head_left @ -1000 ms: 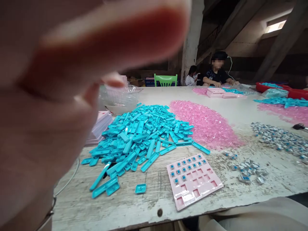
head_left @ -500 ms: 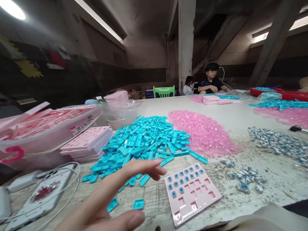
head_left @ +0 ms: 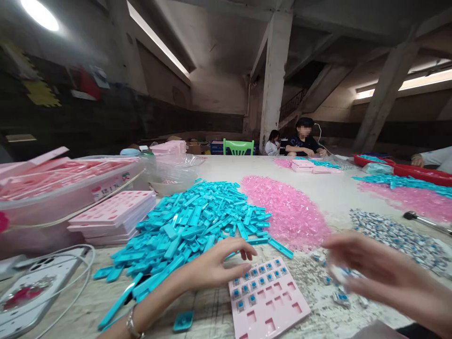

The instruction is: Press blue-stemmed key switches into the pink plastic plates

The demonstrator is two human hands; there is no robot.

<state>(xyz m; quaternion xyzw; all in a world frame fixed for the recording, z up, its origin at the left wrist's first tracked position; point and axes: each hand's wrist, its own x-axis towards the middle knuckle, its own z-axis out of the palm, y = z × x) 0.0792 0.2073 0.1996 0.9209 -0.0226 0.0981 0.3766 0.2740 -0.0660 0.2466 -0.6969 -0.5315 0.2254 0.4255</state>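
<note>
A pink plate (head_left: 278,313) with square cutouts lies tilted on the table in front of me. Small key switches with blue tops (head_left: 252,299) sit in its upper and left cutouts; other cutouts are bare. My left hand (head_left: 221,263) is over the plate's upper left corner, thumb and fingers apart, nothing visible between them. I cannot tell whether the thumb touches the plate. My right hand (head_left: 374,273) is smeared by motion above a small cluster of loose switches (head_left: 341,297), partly covering it. Whether it holds one is not clear.
Cyan bars (head_left: 197,219) form a heap beyond my left hand, beside a heap of pink pieces (head_left: 286,212). More switches (head_left: 395,240) spread at right. Stacked pink plates (head_left: 113,212), a full tub (head_left: 102,186) and a phone (head_left: 38,292) stand left. People (head_left: 305,141) sit at the far end.
My right hand has come into view over the loose switches. My left hand has moved forward to the plate's corner. The camera view has shifted slightly.
</note>
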